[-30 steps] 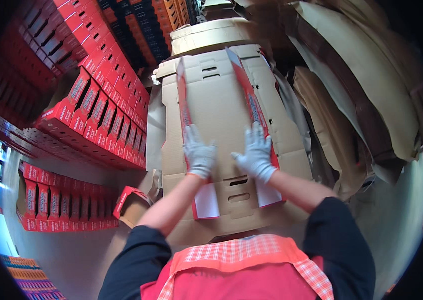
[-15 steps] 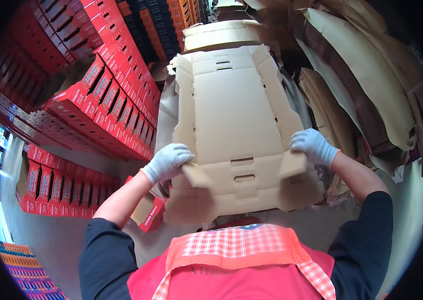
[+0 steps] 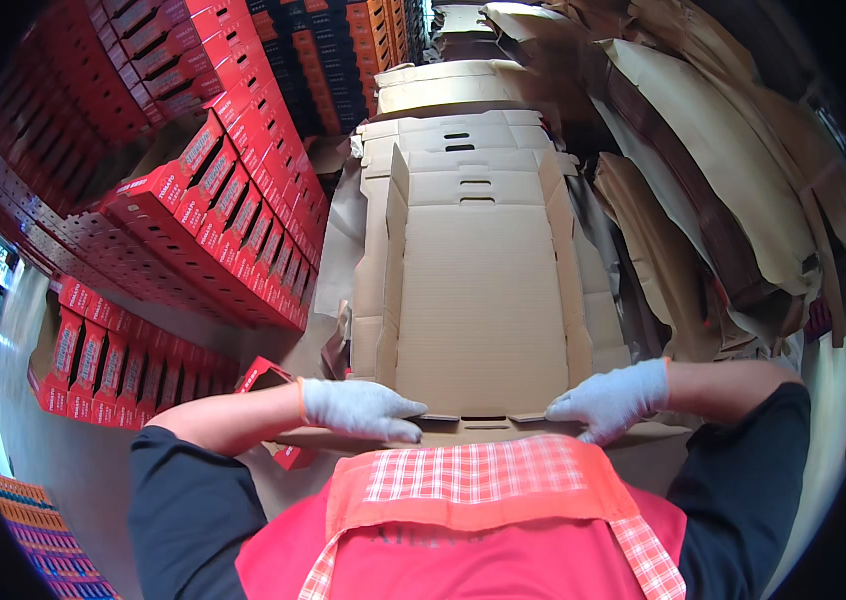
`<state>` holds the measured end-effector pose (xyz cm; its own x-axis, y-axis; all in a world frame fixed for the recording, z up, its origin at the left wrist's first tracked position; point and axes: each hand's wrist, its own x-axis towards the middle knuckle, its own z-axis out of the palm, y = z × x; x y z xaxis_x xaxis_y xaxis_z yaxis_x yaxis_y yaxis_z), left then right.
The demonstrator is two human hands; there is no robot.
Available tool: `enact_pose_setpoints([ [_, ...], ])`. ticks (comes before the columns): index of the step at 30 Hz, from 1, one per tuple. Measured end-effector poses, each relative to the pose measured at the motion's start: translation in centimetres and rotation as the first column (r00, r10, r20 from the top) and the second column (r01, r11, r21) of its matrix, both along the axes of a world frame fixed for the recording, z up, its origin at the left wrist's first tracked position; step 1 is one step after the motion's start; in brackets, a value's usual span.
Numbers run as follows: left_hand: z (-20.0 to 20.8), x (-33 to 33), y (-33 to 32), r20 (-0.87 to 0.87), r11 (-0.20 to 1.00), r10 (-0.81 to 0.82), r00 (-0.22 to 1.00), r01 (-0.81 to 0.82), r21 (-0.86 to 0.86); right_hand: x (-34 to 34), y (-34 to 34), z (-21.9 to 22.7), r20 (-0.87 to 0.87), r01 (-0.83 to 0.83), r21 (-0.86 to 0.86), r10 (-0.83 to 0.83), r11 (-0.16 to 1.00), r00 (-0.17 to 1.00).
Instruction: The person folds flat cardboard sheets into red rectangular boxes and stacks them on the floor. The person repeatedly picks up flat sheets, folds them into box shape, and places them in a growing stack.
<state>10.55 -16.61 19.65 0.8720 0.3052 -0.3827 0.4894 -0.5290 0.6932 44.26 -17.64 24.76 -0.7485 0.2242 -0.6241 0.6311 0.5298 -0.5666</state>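
A brown cardboard box blank (image 3: 481, 300) lies in front of me, its long side walls standing up and its far end flap, with hand slots, lying back. My left hand (image 3: 358, 408), in a pale grey glove, grips the left corner of its near end, close to my apron. The matching right corner is in my right hand (image 3: 615, 398), gloved the same way, thumb inside and fingers over the outer side. The near end wall is raised between the hands, seen almost edge-on. More flat cardboard blanks (image 3: 373, 290) lie underneath.
Tall stacks of red printed cartons (image 3: 233, 215) rise on the left, with a lower red row (image 3: 128, 365) nearer. One red carton (image 3: 268, 375) sits by my left forearm. Brown paper-wrapped bundles (image 3: 678, 170) lean on the right. Dark and orange stacks (image 3: 328, 60) stand behind.
Both hands have come toward me and closer together, drawing the blank nearer. Its side walls and near end now stand up, and the blanks beneath show.
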Motion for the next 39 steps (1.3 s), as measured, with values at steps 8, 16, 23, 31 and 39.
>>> enact_pose_setpoints([
  [8,1.5,-0.6,6.7,-0.256,0.858,0.413,0.874,-0.28,0.431,3.6,7.0,-3.8,-0.448,0.341,0.584,-0.059,0.736,0.892],
  [16,-12.6,1.1,6.8,0.302,0.202,0.914,-0.272,-0.341,-0.918,5.0,11.8,-16.2,-0.527,0.8,-0.583,-0.815,0.143,-0.239],
  [23,-10.2,2.8,4.1,0.342,0.367,0.902,-0.264,0.049,-0.929,6.6,11.6,-4.2,-0.326,0.674,-0.737,-0.901,0.051,-0.287],
  [31,-13.6,11.8,1.4,-0.127,-0.234,0.963,0.236,0.512,-0.827,-2.1,8.0,12.7,-0.785,0.765,0.298,-0.309,0.572,0.537],
  [39,-2.5,8.7,-3.4,0.5,0.65,0.681,0.536,-0.757,-0.074,-8.8,10.4,9.4,-0.659,0.642,0.751,0.11,0.155,0.744],
])
